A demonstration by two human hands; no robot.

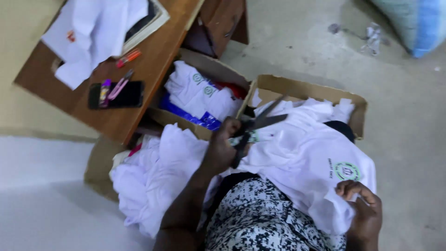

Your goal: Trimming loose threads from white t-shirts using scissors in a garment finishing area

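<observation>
My left hand (222, 148) grips a pair of dark scissors (265, 122), whose open blades point up and to the right over a white shirt (302, 158). That shirt has a round green emblem and lies across my lap, which is covered by black-and-white patterned cloth (260, 218). At the lower right, my right hand (360, 204) pinches the shirt's edge just below the emblem.
Two open cardboard boxes (306, 90) (209, 65) of folded white shirts stand on the concrete floor ahead. More white cloth (153, 181) is heaped at my left. A wooden desk (139, 88) carries a black phone (125, 95), pens and papers. A blue sack (418, 23) lies far right.
</observation>
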